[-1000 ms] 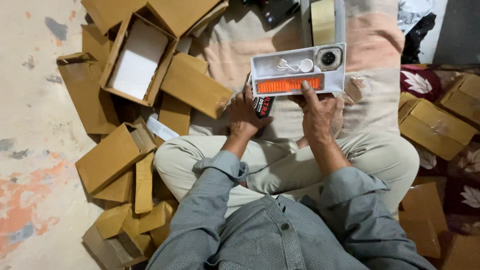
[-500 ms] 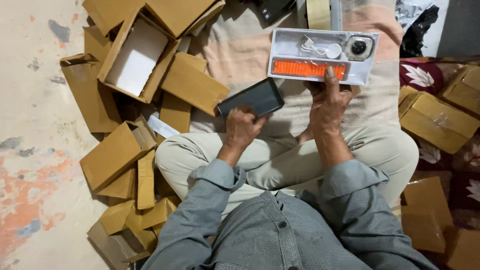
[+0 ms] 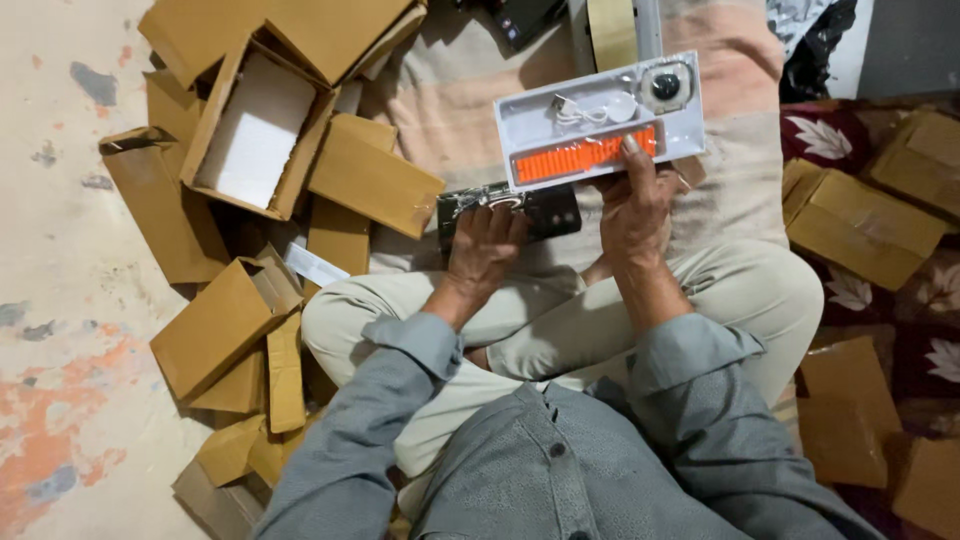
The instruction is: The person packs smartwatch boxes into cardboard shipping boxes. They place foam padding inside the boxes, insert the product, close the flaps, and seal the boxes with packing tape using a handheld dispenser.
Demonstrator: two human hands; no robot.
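I sit cross-legged on a beige cloth. My right hand (image 3: 632, 205) holds up a white plastic tray (image 3: 520, 120) by its lower edge; the tray carries an orange strap (image 3: 585, 156), a white cable and a round dark piece. My left hand (image 3: 486, 245) grips a black flat box lid (image 3: 548, 212) just below and left of the tray, above my knees. The two hands are a short way apart.
Several brown cardboard boxes (image 3: 370, 180) lie piled at my left, one open box with a white inside (image 3: 255, 130). More brown boxes (image 3: 865, 225) sit on a patterned maroon rug at the right. Bare stained floor (image 3: 60, 250) lies at far left.
The tray and the black lid were together a second ago; my right hand lifted the tray up and right, and my left hand drew the black lid away and down.
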